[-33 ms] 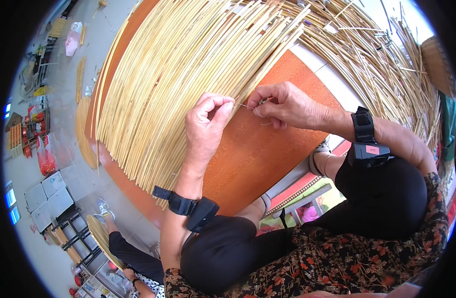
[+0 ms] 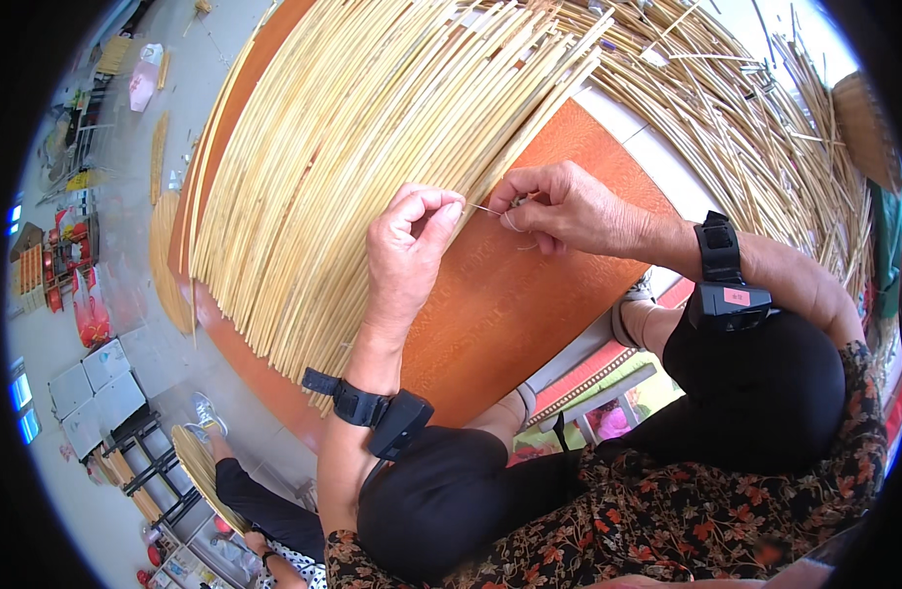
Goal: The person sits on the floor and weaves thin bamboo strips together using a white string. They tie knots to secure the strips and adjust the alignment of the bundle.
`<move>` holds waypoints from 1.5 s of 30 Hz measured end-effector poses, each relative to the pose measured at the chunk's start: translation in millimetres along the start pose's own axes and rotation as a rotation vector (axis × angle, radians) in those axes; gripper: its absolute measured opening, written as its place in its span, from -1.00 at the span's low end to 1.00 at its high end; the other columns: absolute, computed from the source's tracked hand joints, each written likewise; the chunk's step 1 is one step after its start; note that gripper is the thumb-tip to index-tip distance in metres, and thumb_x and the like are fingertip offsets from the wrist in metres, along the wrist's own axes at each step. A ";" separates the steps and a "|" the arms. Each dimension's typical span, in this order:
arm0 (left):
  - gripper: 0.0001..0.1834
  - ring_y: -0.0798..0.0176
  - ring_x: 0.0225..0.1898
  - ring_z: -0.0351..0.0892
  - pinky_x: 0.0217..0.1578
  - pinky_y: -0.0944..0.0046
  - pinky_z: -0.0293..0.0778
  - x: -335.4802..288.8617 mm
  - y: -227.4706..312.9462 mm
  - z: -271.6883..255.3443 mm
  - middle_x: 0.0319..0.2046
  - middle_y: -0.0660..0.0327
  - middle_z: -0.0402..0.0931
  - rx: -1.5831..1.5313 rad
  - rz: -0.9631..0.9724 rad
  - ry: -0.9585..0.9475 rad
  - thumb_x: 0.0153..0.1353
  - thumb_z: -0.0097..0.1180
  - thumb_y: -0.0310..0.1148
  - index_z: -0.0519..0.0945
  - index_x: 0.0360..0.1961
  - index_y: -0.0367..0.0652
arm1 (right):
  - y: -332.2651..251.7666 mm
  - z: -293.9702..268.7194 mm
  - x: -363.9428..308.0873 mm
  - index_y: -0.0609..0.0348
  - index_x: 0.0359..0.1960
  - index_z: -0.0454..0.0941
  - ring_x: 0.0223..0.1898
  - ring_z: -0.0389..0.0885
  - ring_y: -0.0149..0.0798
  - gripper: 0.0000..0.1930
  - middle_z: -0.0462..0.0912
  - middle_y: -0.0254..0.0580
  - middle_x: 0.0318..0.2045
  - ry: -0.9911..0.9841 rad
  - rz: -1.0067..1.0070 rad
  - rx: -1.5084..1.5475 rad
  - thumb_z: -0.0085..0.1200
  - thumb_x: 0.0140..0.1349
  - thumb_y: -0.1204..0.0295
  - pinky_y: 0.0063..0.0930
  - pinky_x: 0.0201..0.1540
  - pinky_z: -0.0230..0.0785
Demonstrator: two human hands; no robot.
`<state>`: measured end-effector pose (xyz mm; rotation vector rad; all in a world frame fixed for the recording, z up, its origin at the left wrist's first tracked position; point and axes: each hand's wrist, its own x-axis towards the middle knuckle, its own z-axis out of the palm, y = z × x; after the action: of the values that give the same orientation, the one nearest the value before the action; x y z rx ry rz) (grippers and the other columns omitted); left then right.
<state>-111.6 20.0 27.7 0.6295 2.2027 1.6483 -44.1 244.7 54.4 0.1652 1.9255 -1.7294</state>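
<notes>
Now the left hand (image 2: 409,253) bends at the wrist, thumb and finger pinched shut on a thin thread (image 2: 488,209). At three o'clock from it, the right hand (image 2: 566,208) curls, fingertips squeezed on the thread's other end. Long, stiff yellow reeds (image 2: 372,128) fan out over the smooth orange board (image 2: 510,314) at twelve o'clock

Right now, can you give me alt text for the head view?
Both hands pinch a thin thread between them at the edge of a fan of pale straw strips on an orange board: left hand, right hand. Black bands circle both wrists.
</notes>
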 end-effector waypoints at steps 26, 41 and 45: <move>-0.91 0.48 -0.24 0.52 -0.16 0.44 0.46 -1.3 4.6 -6.2 -0.27 0.30 0.58 -0.218 -0.098 -0.080 0.35 0.20 -0.48 0.67 -0.25 -0.30 | 3.8 5.9 4.0 0.23 -0.05 0.60 -0.47 0.64 -0.53 -0.79 0.61 -0.36 -0.41 -0.001 -0.123 0.158 0.03 0.37 0.45 -0.58 -0.41 0.61; -0.95 0.53 -0.23 0.44 -0.14 0.48 0.40 -2.1 7.8 -5.4 -0.23 0.34 0.53 -0.233 -0.101 -0.094 0.34 0.19 -0.55 0.68 -0.25 -0.26 | 5.8 5.0 5.2 0.22 -0.05 0.61 -0.47 0.65 -0.55 -0.78 0.62 -0.36 -0.39 -0.011 -0.126 0.152 0.02 0.37 0.44 -0.60 -0.41 0.61; -0.98 0.54 -0.27 0.52 -0.20 0.49 0.48 -1.1 6.5 -3.9 -0.28 0.34 0.56 -0.261 -0.089 -0.063 0.29 0.25 -0.57 0.69 -0.30 -0.26 | 7.6 5.5 5.8 0.22 -0.05 0.61 -0.47 0.65 -0.55 -0.78 0.62 -0.36 -0.40 -0.008 -0.131 0.148 0.01 0.37 0.44 -0.60 -0.41 0.62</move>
<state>-111.6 17.7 35.0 0.4973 1.8995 1.8024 -44.0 239.2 44.8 0.0874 1.8389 -1.9567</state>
